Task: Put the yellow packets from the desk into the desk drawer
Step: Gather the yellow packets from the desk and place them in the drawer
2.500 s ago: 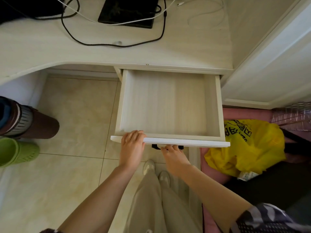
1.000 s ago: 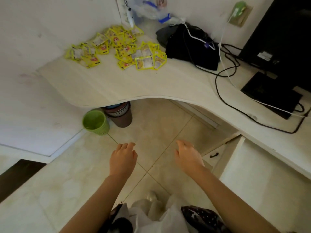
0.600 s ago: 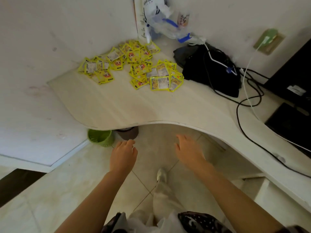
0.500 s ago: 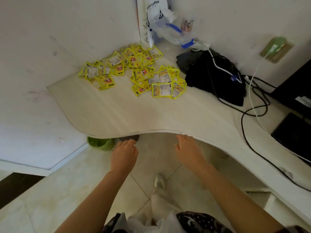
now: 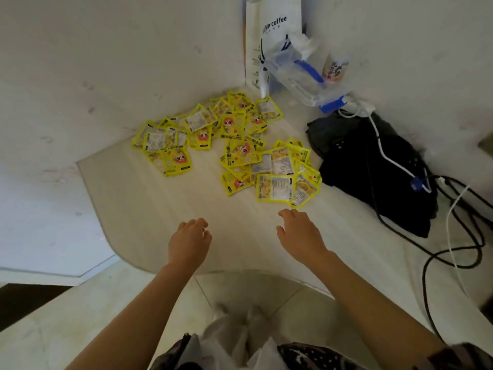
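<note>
While over the desk (image 5: pixel 165 214), both hands hold nothing:
Left hand (image 5: pixel 190 242): fingers loosely curled, empty.
Yellow packets (image 5: pixel 234 145): scattered toward the desk's back corner, beyond both hands.
Right hand (image 5: pixel 300 236): relaxed, near the closest packet; contact unclear.
Black bag (image 5: pixel 373 172): beside the packets.

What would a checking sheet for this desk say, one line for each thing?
Surface: pale wooden desk with a curved front edge.
Job's things: yellow packets scattered near the corner, none picked up.
Clutter: black bag, white coffee bag, clear plastic bag.
Hands: left hand and right hand over the desk, fingers relaxed, holding nothing.
Cables: black cable and white cable beside and over the black bag.
Surroundings: white walls, tiled floor; drawer not in view.
</note>
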### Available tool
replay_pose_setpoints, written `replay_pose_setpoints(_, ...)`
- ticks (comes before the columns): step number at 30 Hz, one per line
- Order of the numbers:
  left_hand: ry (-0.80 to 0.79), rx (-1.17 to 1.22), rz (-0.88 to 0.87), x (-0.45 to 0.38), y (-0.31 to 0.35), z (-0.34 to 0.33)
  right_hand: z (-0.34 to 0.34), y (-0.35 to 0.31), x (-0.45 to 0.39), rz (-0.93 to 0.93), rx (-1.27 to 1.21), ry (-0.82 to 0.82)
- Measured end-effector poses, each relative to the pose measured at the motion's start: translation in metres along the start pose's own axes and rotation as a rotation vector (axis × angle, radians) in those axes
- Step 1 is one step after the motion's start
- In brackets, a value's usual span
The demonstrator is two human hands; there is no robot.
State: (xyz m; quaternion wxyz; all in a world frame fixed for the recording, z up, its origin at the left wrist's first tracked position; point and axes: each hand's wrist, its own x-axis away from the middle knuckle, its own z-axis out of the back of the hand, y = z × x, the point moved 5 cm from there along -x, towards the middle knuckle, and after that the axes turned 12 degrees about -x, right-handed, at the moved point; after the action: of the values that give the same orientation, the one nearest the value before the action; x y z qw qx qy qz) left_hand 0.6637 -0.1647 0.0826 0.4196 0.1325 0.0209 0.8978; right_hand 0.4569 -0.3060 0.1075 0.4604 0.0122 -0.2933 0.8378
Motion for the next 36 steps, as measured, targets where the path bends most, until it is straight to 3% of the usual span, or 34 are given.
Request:
replay_pose_setpoints(9,-0.013,0.017,0.109,-0.122,-0.039,0.035,0.01,-0.008,-0.098,-0.02,0.119,0.028)
replay_pose_setpoints(19,-0.044,0.211,0.397,-0.234,-0.086,0.051,-0.004,-0.006,-0.15,-0.128,0.325,-0.039)
replay_pose_setpoints(28,-0.093,0.135,0.531,-0.256,-0.079,0.032,-0.012,-0.001,-0.156,-0.197,0.543,-0.018)
replay_pose_setpoints(32,-0.09,0.106,0.529,-0.254,-0.075,0.026,-0.015,-0.002,-0.159,-0.21,0.485,-0.083)
replay_pose_setpoints(36,-0.112,0.23,0.567,-0.245,-0.079,0.02,-0.019,-0.001,-0.159,-0.178,0.467,-0.106)
